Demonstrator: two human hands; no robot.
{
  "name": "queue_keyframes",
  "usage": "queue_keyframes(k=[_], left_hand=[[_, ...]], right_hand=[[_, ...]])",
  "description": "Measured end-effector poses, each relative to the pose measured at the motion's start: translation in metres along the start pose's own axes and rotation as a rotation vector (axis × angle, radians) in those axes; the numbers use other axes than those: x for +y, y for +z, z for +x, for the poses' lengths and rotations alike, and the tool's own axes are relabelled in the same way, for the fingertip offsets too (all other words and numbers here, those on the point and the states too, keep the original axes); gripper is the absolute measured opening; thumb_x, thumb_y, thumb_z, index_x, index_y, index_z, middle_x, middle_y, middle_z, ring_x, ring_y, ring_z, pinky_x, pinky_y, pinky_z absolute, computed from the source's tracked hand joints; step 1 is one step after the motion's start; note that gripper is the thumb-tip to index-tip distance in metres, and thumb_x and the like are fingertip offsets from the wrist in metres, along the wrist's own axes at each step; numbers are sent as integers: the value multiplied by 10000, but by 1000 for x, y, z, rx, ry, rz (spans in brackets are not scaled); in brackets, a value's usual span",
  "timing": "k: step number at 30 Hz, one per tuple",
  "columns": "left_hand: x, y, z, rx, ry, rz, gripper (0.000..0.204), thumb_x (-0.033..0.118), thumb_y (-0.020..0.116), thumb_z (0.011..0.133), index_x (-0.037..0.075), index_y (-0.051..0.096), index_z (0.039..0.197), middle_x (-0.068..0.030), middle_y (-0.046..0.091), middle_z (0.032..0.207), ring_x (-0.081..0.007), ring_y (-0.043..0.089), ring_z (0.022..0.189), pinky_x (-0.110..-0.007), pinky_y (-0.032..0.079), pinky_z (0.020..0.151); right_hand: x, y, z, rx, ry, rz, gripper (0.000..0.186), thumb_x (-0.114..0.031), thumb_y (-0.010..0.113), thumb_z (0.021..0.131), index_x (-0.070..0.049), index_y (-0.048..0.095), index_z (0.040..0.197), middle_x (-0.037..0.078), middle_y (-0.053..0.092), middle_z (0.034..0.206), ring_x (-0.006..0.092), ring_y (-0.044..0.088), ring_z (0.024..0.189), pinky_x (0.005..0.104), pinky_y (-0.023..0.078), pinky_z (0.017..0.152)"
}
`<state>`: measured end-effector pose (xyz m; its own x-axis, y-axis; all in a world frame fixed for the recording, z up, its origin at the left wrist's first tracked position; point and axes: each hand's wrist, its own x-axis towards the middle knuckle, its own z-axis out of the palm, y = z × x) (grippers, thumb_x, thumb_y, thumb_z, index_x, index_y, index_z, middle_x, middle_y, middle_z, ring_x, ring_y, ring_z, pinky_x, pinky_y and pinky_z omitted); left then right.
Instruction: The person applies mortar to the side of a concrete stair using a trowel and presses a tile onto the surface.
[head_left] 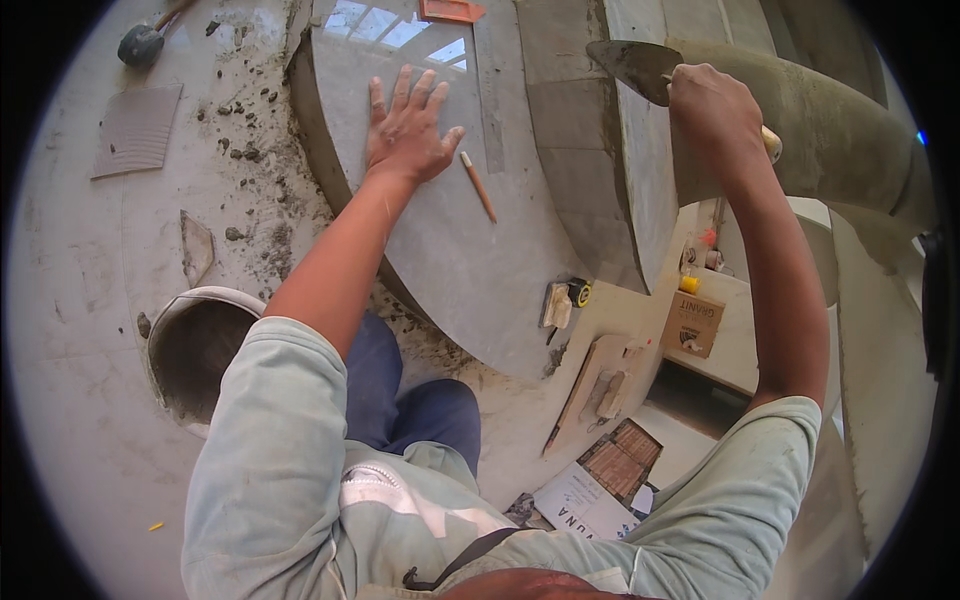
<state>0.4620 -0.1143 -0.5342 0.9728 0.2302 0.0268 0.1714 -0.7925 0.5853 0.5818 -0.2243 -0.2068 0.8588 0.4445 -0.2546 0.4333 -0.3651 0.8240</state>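
My left hand lies flat with its fingers spread on a smooth grey curved slab that forms a low step. Beside it on the slab rests a brown pencil with a pale end. My right hand is closed round a pointed trowel, whose pale handle end sticks out past the fist. The blade points left, over the top of the curved grey riser of the higher step. An orange plastic tool sits at the slab's far edge.
A mortar-stained bucket stands left of my legs. Mortar crumbs litter the floor near a tile piece and a mallet. A tape measure, a wooden float and cardboard boxes lie toward the right.
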Motion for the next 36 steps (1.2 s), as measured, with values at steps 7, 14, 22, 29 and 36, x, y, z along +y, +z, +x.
queue_keyframes(k=[7, 14, 22, 29, 36], left_hand=[[4, -6, -3, -35, 14, -11, 706, 523, 590, 959, 226, 404, 1571, 5, 288, 1675, -220, 112, 1591, -541, -17, 1292], [-3, -7, -3, -19, -4, -6, 719, 515, 624, 937, 229, 414, 1563, 0, 300, 1668, -216, 122, 1589, -544, 2, 1295], [-3, -6, -5, -19, 1, -15, 733, 506, 648, 920, 228, 419, 1558, -5, 309, 1663, -223, 133, 1587, -546, 8, 1295], [-5, -10, -6, -3, -1, -42, 734, 491, 668, 904, 228, 434, 1548, -10, 324, 1655, -225, 147, 1584, -542, 12, 1295], [-2, -5, -6, -6, 14, -26, 729, 512, 650, 907, 228, 440, 1545, -5, 331, 1650, -218, 152, 1583, -542, 10, 1296]], right_hand=[[6, -11, 66, -35, 119, -40, 313, -147, 440, 943, -25, 702, 1064, 211, 711, 1148, 405, 679, 1076, 514, 543, 886], [-11, -60, 97, -115, 201, 9, 304, -348, 698, 811, -98, 811, 942, 130, 771, 1021, 276, 745, 985, 420, 572, 847], [-6, -53, 85, -262, 64, -134, 318, -195, 509, 948, -41, 695, 1154, 191, 702, 1220, 393, 663, 1133, 485, 538, 937], [14, -46, 111, -109, 106, -120, 296, -169, 558, 919, -29, 689, 1143, 197, 700, 1213, 392, 667, 1115, 485, 534, 921], [15, -49, 102, -260, 81, -154, 256, -250, 658, 855, -66, 762, 998, 156, 748, 1053, 332, 714, 993, 433, 558, 837]])
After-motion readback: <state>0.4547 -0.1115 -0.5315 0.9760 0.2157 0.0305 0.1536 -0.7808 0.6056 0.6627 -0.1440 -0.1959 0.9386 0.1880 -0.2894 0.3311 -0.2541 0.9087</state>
